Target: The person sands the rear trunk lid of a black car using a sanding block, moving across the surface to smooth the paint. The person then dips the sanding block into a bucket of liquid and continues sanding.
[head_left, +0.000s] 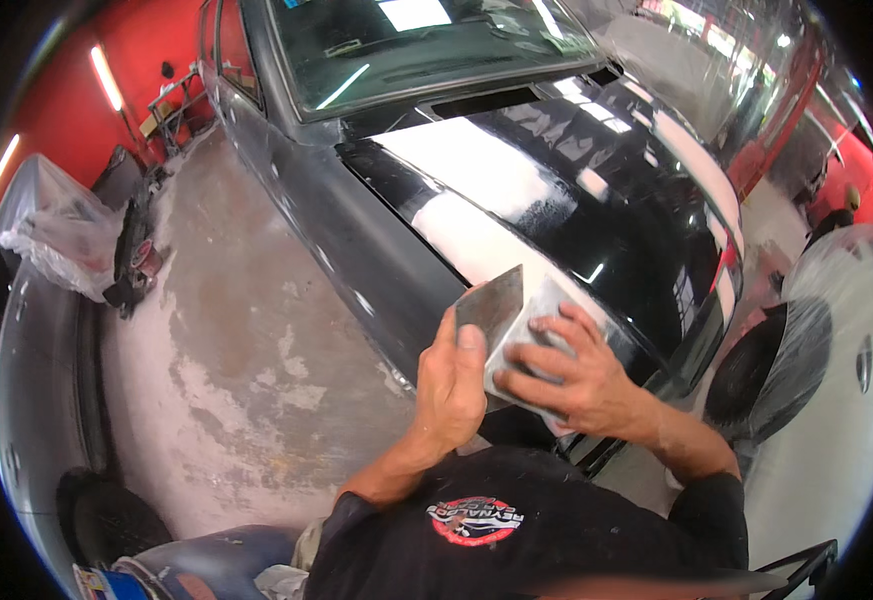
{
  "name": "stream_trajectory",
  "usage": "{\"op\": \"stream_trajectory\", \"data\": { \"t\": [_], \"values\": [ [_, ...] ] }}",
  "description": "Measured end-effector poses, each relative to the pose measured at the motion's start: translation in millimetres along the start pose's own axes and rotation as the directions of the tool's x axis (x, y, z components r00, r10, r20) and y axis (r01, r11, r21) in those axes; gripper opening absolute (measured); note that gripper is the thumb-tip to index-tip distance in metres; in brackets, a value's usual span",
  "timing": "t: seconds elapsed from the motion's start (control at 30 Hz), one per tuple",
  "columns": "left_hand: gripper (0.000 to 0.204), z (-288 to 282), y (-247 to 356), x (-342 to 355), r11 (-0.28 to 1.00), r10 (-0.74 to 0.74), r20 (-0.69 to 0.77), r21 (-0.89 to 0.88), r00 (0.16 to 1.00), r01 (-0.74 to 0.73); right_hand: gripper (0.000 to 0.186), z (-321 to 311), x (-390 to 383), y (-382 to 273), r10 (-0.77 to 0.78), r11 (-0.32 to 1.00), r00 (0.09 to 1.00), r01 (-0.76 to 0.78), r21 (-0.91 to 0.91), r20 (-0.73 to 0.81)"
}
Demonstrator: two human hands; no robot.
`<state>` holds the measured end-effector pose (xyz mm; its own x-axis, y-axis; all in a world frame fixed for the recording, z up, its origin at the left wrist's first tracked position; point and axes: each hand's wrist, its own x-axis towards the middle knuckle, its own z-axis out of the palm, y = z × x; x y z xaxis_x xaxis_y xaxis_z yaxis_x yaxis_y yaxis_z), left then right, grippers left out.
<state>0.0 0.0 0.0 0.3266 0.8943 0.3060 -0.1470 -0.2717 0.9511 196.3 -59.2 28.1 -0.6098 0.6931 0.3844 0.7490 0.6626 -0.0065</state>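
Observation:
In front of my chest, above the front corner of the car, I hold an angular piece with a dark grey flat face (491,308) and a dusty white face (546,297). Its exact kind does not show. My left hand (451,385) grips the dark side, thumb lying along that face and the other fingers mostly hidden behind. Over the white side, my right hand (581,370) has its fingers bent and pressed against the surface; they are slightly blurred. Beyond both hands is the car's hood (576,190), glossy black with pale, whitish patches.
The matte dark grey fender (376,250) runs along the hood's left side. At far left stands a silver car panel (41,370) near clear plastic sheeting (66,225). A plastic-covered pale car (816,400) is at right. The concrete floor (226,370) has pale patches.

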Motion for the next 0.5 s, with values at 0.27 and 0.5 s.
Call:
{"op": "stream_trajectory", "data": {
  "t": [0.27, 0.5],
  "values": [
    [0.035, -45, -13, 8, 0.798, 0.069, -0.595, -0.449, 0.801, -0.402, 0.052, -28, 12, 23, 0.108, 0.994, 0.994, -0.108, -0.014, -0.023],
    [0.035, -51, -30, 7, 0.445, -0.503, 0.09, -0.826, 0.86, 0.346, 0.047, 16, 29, 22, -0.177, 0.981, 0.983, 0.18, 0.074, -0.05]
  ]
}}
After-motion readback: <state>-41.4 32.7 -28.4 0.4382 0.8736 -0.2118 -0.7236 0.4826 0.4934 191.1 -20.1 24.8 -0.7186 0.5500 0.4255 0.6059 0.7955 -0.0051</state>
